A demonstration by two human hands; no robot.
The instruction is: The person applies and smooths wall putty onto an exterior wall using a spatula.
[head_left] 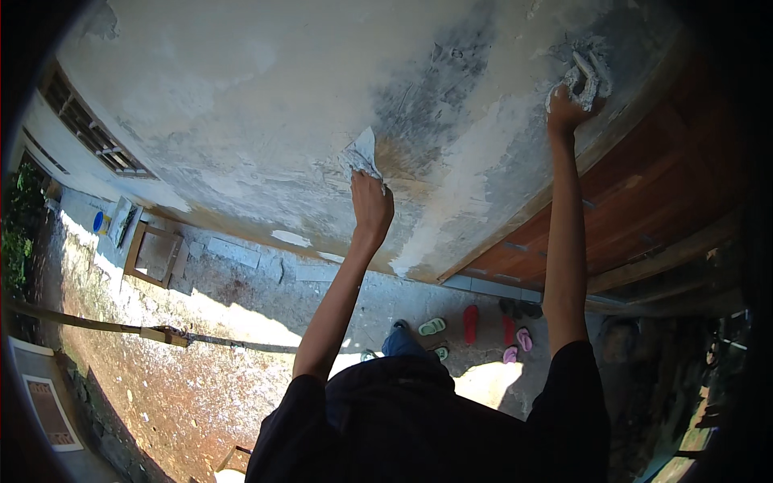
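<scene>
My left hand (pixel 374 208) is closed on a putty scraper (pixel 364 150), a thin, pale, roughly triangular blade smeared with white paste. Its blade meets the wall (pixel 266 97), which is grey and patchy with whitish coating. Higher and to the right, close to the wood-edged opening, my right hand (pixel 576 101) is at the wall surface. White paste thickly coats its curled fingers, and a dark gap shows between them. What those fingers hold is hidden under the paste. Between both hands, the wall has a darker, rough grey patch (pixel 439 80).
A reddish-brown wooden door (pixel 620 201) borders the wall at right. Pairs of sandals (pixel 432 327) and red footwear (pixel 471 324) lie on the ground by my feet. At left are a barred window (pixel 93 129), a wooden frame (pixel 151 256), a blue bucket (pixel 100 223) and a pole (pixel 88 322).
</scene>
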